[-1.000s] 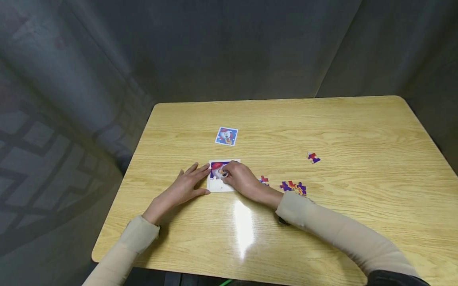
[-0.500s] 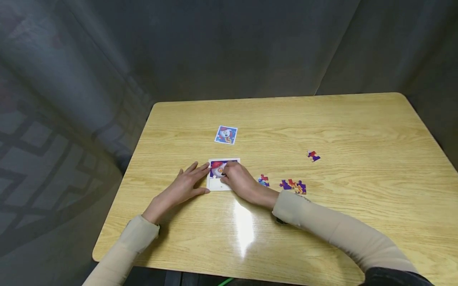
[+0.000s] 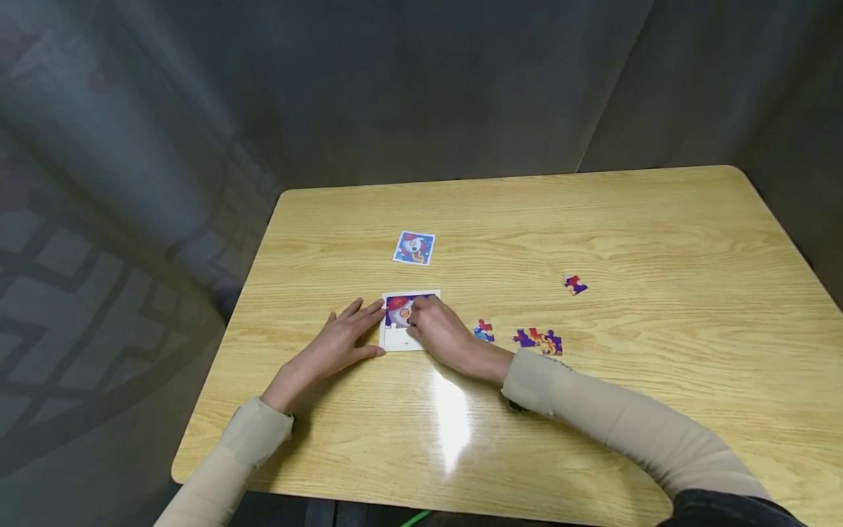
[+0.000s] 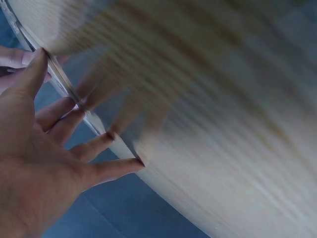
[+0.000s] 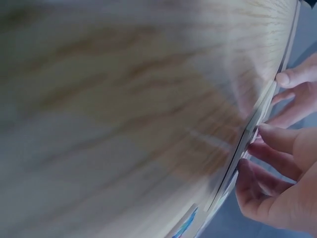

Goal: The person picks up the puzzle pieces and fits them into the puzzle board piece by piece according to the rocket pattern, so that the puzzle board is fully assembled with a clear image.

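The puzzle tray (image 3: 398,341) lies on the table (image 3: 323,241)—joined pieces (image 3: 397,312) above, white base below. The left hand (image 3: 339,342), fingers spread, touches its left edge; the right hand (image 3: 441,333) bends over it—grip indeterminable.

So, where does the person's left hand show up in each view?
Head: left hand, left of centre, at the left edge of the puzzle board.
Left wrist: left hand, large, along the left side.
Right wrist: left hand, at the right edge, above the right hand.
Shared landmark: the wood-grain tabletop.
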Demonstrator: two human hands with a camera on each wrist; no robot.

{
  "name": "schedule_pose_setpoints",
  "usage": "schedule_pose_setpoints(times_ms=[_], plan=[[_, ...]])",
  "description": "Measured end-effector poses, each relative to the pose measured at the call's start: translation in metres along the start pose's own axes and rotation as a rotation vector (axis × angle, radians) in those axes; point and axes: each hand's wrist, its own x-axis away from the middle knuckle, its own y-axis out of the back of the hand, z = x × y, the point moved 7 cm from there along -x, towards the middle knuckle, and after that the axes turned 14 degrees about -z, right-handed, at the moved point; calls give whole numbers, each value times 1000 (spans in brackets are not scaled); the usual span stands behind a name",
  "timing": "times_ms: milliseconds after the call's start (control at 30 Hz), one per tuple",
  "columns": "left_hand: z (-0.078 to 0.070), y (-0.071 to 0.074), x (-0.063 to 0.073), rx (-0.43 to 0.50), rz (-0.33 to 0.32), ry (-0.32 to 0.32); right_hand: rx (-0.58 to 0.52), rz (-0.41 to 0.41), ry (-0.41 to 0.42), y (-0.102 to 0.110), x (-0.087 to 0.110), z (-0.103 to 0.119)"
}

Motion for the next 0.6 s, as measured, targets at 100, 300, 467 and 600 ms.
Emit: schedule_pose_setpoints(times_ms=[100, 300, 467, 600], plan=[[-1, 0, 0, 1, -2, -4, -81, -27, -51, 2, -1, -5], [-1, 0, 1, -8, 8, -2, -188, -58, -134, 16, -1, -16], [-3, 0, -1, -2, 6, -3, -224, -111, -195, 45, 3, -39], [-4, 1, -2, -5, 14, 0, -222, -165, -243, 72, 14, -66]])
